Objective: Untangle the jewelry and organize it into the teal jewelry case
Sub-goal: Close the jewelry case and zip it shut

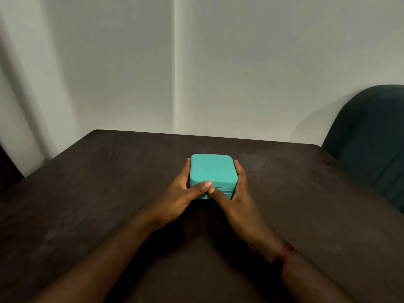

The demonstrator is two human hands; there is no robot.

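A square teal jewelry case [212, 169] with rounded corners sits closed on the dark table [109, 182], near its middle. My left hand [181, 193] grips the case's left side, fingers along the wall and thumb on the front edge of the lid. My right hand [236, 193] grips the right side, its thumb lying across the front by the zipper seam. The two thumbs meet at the front. No jewelry is visible.
A dark green padded chair [371, 138] stands at the table's right far corner. A pale wall [196, 62] rises right behind the table's far edge. A red thread band [285, 251] circles my right wrist.
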